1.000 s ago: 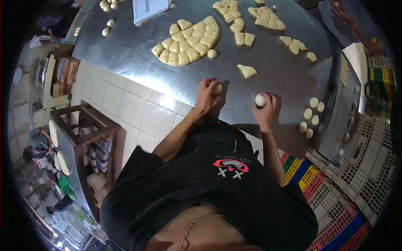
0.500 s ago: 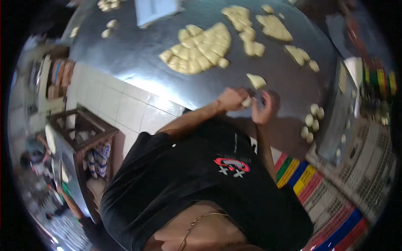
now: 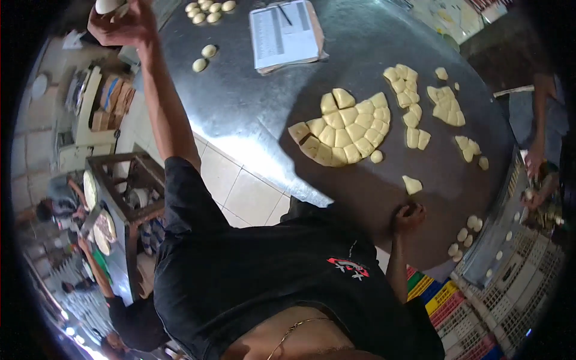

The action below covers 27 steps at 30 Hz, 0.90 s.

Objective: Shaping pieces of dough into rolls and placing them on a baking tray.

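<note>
My left hand (image 3: 123,25) is raised at the top left, fingers wrapped round a white dough ball (image 3: 108,5), forearm stretched out over the table's edge. My right hand (image 3: 410,217) is low over the steel table (image 3: 240,102), fingers curled; what is inside them is hidden. Just above it lies a loose dough piece (image 3: 412,185). Further up are a fan-shaped slab of cut dough (image 3: 342,135), a single ball (image 3: 377,156) and more cut clumps (image 3: 446,108). Small groups of balls lie to the right (image 3: 471,240) and at the back left (image 3: 208,51).
A clipboard (image 3: 282,42) is at the back. A tray (image 3: 483,273) and plastic crates (image 3: 438,300) are at the right, where another person's hands (image 3: 534,168) work. Co-workers (image 3: 66,198) stand at a side table (image 3: 120,252) on the left, beside a wooden frame (image 3: 120,165).
My hands, close together half a second ago, are now far apart: the left has swung up and leftward with the ball. The view has turned, shifting table and dough down and right.
</note>
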Motion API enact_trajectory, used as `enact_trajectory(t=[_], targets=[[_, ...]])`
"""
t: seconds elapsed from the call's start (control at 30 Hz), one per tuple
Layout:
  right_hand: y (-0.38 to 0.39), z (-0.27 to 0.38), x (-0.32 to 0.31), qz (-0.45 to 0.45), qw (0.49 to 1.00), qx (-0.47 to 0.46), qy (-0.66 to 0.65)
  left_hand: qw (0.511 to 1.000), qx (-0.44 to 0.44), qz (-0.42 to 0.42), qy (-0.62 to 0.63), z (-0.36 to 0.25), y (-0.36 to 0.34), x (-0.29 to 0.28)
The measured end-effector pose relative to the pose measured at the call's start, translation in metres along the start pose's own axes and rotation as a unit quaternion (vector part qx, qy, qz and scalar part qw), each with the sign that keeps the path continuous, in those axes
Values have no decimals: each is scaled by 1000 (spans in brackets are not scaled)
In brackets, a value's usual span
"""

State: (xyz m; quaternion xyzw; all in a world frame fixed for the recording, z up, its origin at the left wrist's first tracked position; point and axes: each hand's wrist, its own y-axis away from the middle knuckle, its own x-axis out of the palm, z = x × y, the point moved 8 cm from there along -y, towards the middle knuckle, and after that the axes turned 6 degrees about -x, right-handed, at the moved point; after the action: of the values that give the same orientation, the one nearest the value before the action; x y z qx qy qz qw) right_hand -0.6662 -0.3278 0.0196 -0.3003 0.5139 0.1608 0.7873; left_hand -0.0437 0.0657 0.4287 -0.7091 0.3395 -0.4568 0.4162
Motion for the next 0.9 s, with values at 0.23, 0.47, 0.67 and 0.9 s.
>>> enact_trajectory(t=[0.23,0.47,0.67,0.9], targets=[[-5,11,15,-21,999,-40,19,686,-233,425,-542,260,293,-114],[-6,-19,20,36,982,160,-91,855,-316,387,-140,-72,393,-93],[-54,10,25,-34,935,179,-303,605,-512,598,118,-296,437,-66],[-60,24,36,188,961,3,-205,665,-364,638,131,-360,510,30]])
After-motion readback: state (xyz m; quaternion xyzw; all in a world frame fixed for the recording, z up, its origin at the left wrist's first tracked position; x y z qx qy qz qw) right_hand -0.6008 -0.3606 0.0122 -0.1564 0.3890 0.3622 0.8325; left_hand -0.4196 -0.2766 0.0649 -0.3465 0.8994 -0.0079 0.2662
